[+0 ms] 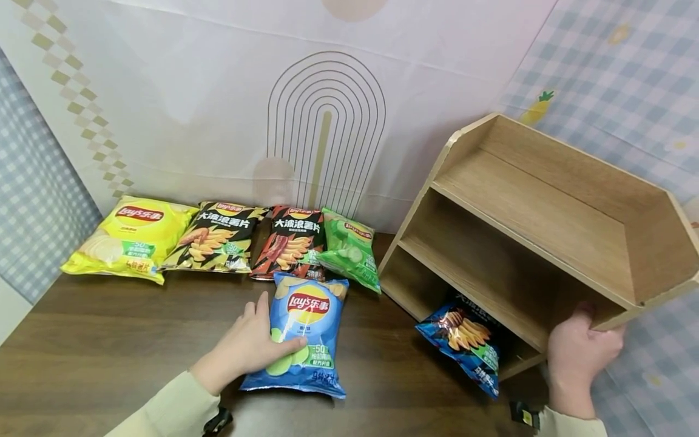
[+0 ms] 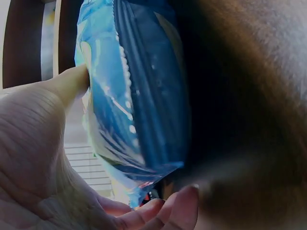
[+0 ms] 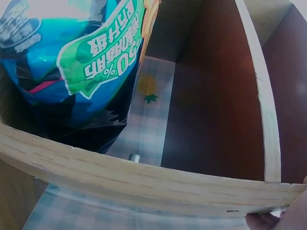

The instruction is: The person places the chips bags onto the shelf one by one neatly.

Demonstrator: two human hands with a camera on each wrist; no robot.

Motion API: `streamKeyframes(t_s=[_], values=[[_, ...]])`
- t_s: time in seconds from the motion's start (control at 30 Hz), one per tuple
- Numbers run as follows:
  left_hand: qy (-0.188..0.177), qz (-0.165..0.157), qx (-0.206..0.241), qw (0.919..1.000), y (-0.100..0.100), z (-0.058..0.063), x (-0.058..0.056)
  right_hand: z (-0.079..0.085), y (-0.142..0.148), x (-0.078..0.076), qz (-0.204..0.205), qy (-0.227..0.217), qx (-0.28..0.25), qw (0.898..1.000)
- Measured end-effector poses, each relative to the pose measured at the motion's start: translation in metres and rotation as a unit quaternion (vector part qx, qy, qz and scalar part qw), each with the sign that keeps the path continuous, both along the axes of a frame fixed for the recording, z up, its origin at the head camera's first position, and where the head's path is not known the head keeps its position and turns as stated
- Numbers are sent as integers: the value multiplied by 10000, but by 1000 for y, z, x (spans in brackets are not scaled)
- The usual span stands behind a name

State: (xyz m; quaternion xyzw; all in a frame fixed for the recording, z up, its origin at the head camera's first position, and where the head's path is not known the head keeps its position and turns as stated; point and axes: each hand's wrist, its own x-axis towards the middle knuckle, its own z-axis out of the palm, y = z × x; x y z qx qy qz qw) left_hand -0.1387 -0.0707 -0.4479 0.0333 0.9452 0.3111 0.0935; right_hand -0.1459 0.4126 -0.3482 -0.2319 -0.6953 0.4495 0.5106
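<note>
A blue bag of Lay's potato chips (image 1: 306, 315) lies face up at the middle of the table. My left hand (image 1: 253, 340) grips its left side, the thumb across the front; in the left wrist view the fingers (image 2: 180, 206) curl by the bag's edge. At the right my right hand (image 1: 584, 346) holds the side panel of a wooden shelf (image 1: 524, 255) near its front edge. A dark blue bag of wavy chips (image 1: 464, 337) leans out of the shelf's lowest compartment; the right wrist view shows it beside the side panel.
Along the back wall lie a yellow chip bag (image 1: 131, 237), a black and gold one (image 1: 215, 237), a black and red one (image 1: 289, 240) and a green one (image 1: 351, 246). They sit side by side on the dark wooden table (image 1: 131, 340). Patterned cloth (image 1: 218, 91) hangs behind.
</note>
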Motion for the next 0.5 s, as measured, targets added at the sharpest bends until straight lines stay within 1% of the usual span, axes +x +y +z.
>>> streamKeyframes(t_s=[0.23, 0.4, 0.5], values=[[-292, 38, 364, 9989, 2, -7, -2, 2, -1, -1, -105, -23, -25, 9999], [-347, 48, 578, 9977, 2, -8, -3, 1, 0, -1, -151, -63, 16, 9999], [-383, 8, 860, 9956, 2, -10, -5, 1, -1, 0, -159, -73, 31, 9998]])
